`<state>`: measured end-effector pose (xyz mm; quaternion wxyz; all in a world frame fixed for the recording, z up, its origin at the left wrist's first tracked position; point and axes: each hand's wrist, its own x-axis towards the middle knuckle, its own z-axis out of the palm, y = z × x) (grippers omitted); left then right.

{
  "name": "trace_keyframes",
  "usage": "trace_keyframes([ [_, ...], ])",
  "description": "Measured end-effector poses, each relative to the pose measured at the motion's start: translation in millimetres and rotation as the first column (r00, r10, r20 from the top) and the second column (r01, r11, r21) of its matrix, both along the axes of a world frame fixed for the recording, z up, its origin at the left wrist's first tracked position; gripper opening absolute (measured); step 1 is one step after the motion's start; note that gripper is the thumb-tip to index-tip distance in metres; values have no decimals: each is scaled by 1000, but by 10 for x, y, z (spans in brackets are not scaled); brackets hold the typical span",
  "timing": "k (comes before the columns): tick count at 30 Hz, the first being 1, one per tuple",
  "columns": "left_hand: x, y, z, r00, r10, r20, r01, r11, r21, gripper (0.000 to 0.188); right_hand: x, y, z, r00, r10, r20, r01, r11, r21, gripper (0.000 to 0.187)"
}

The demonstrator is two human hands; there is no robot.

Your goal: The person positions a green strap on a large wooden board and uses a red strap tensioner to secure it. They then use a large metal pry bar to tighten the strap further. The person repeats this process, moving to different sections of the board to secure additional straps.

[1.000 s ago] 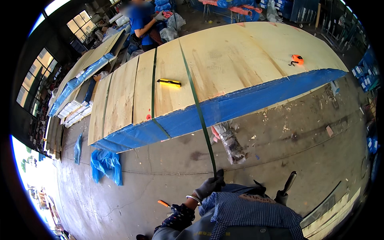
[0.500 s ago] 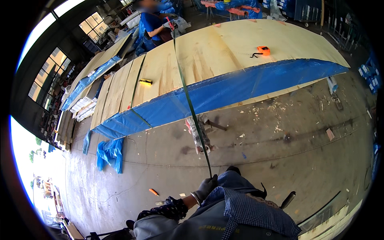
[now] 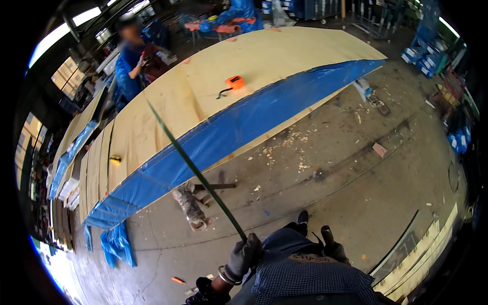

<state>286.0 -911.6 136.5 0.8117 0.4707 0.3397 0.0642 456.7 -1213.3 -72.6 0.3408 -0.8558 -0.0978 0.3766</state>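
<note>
The gloved left hand point(image 3: 244, 256) stays closed on the near end of the long green plastic strap point(image 3: 195, 173), which now runs from lower centre up-left across the blue-wrapped stack of plywood sheets point(image 3: 244, 81), more slanted than a second ago. The right hand point(image 3: 333, 249) grips a dark tool handle point(image 3: 325, 235). An orange tape measure point(image 3: 235, 81) lies on the stack.

Dark green strap point(image 3: 195, 170), taut, diag. over plywood stack, floor
</note>
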Motion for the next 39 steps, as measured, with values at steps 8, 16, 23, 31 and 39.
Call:
trace_keyframes([
  [8, 2060, 99, 794, 981, 45, 190, -66, 992, 105, 46, 1272, -163, -190, 991, -130, 13, 129, 991, 35, 31],
  [16, 4401, 231, 1177, 857, -11, 516, -100, 977, 187, 46, 2483, -790, 283, 891, -438, 120, 425, 898, 118, 27],
  [23, 6543, -53, 1336, 753, -137, 643, 150, 988, 35, 42, 3698, -1253, 311, 772, -635, 27, 624, 766, 153, 27],
  [31, 8351, -926, 1237, 907, -186, 377, 196, 981, 13, 41, 5402, -2135, -549, 683, -730, 1, 707, 662, 250, 24],
  [39, 8868, -1108, 920, 977, -74, 199, 97, 989, -112, 49, 7411, -2445, -797, 929, -370, -4, 354, 885, 303, 30],
])
